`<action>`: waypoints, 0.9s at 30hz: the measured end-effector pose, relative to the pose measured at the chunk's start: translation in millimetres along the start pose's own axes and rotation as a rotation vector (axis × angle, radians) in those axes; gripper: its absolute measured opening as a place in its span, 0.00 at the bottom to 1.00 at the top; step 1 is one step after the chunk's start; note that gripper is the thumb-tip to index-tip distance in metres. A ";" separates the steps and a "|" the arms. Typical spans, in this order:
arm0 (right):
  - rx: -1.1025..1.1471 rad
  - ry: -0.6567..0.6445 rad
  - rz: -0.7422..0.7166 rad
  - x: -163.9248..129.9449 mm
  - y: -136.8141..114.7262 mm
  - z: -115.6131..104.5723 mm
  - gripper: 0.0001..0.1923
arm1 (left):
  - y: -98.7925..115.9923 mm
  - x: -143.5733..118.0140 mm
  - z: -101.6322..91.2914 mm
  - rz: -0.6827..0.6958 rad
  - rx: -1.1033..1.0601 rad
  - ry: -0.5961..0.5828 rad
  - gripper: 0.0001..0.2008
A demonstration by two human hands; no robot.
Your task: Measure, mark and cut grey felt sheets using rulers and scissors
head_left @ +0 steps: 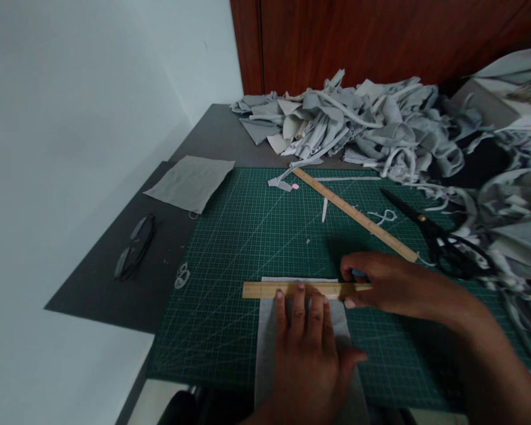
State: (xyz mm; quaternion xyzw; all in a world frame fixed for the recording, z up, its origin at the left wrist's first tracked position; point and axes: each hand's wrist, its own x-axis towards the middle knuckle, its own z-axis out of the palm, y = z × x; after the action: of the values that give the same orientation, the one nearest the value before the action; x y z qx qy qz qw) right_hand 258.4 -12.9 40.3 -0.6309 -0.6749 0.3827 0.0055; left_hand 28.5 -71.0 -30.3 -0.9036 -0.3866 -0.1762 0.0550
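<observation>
Near ruler: laid left to right across the grey cloth, just short of its far edge.
Left hand: spread flat, fingertips rested on the ruler, nothing clasped.
Right hand: curled at the ruler's right end, by the cloth's far right corner; what is clasped cannot be told.
Hidden: a bluish item, mostly covered by the right fingers; the cloth's near end, cut off.

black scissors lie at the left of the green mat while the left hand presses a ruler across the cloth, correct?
No: the head view shows the black scissors at the right of the green mat; the left hand does press a ruler across the cloth.
</observation>
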 end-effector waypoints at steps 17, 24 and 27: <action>0.666 0.360 -0.241 41.9 -8.2 31.8 0.15 | 2.8 0.5 -0.4 -0.050 -0.052 0.028 0.38; 0.655 0.348 -0.219 43.1 -9.9 30.9 0.14 | 2.6 2.4 -2.8 -0.039 -0.005 0.037 0.37; 0.706 0.353 -0.199 44.2 -9.4 31.4 0.17 | 1.4 2.1 -3.6 -0.012 0.006 0.017 0.37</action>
State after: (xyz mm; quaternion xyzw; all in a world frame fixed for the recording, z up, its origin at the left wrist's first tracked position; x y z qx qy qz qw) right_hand 226.0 9.8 2.0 -0.5780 -0.5486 0.4741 0.3745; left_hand 29.9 -71.4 -26.0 -0.8996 -0.3920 -0.1832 0.0600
